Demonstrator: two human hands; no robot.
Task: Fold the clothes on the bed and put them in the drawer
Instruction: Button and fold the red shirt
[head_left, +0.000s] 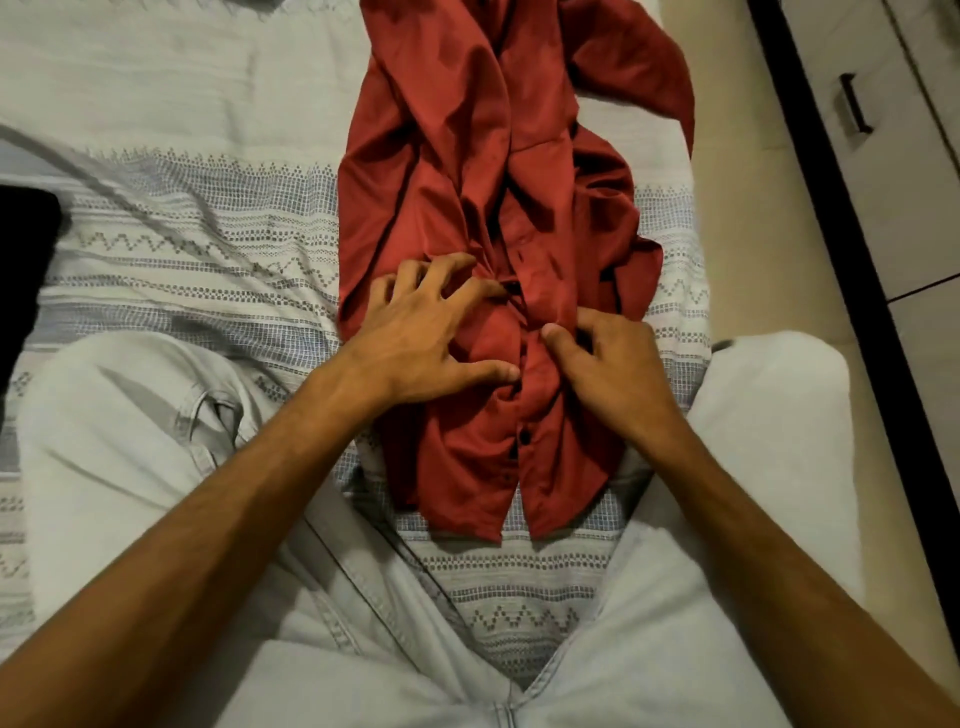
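Sitting on the bed (171, 104) with my legs apart in pale jeans (130, 415), I begin at the far left, where a black thing (23, 249) lies at the edge of the patterned cover (I cannot tell what it is). My left hand (415, 332) rests on the red shirt (467, 156), fingers spread and bent like claws, the tips digging into the bunched cloth near the placket and gathering it, thumb pressed flat against the fabric lower down. The shirt itself lies crumpled lengthwise between my knees, buttoned front up, dark buttons (524, 439) showing along the lower part, its hem toward me and a sleeve thrown out toward the upper right. My right hand (608, 364) sits just beside the left, fingers curled in, pinching a fold of the same shirt at the front edge. Farther right, past the bed's edge, stands a light drawer front (883, 171) with a dark handle (854, 104).
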